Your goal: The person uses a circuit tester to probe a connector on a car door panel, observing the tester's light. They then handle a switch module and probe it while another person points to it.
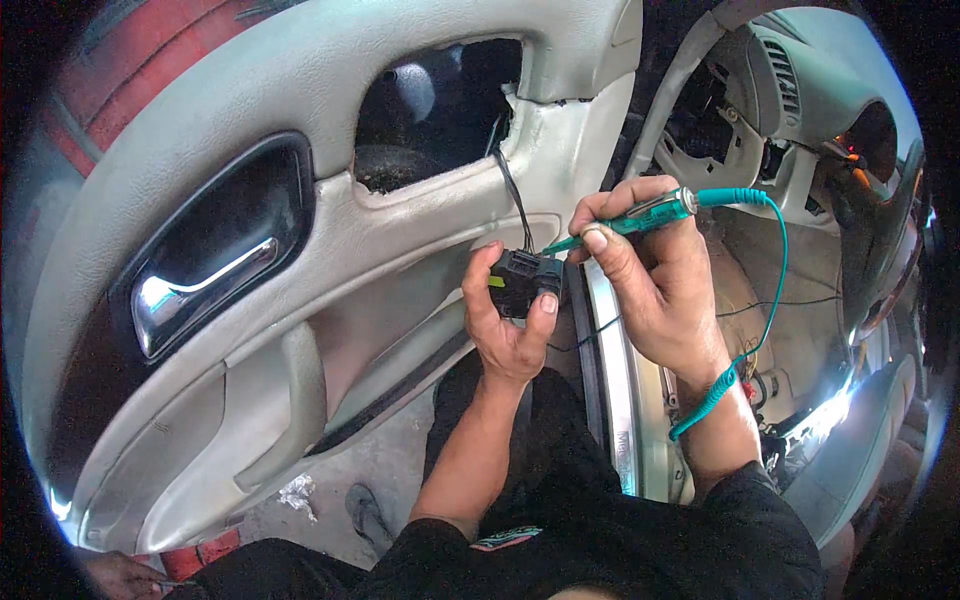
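Green probe (pixel 652 213) slants down toward black block (pixel 526 284).

View from head, fisheye-wide, facing down; hands (pixel 668 298) close; door panel (pixel 330 260) left; rim seems too dark to judge.

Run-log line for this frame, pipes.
left hand: holds black wired block | right hand: grips teal probe, tip by block | nearby: door panel, coiled cable

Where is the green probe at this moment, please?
In the head view, the green probe is right of centre in the right hand, its tip close to the black block in the left hand.
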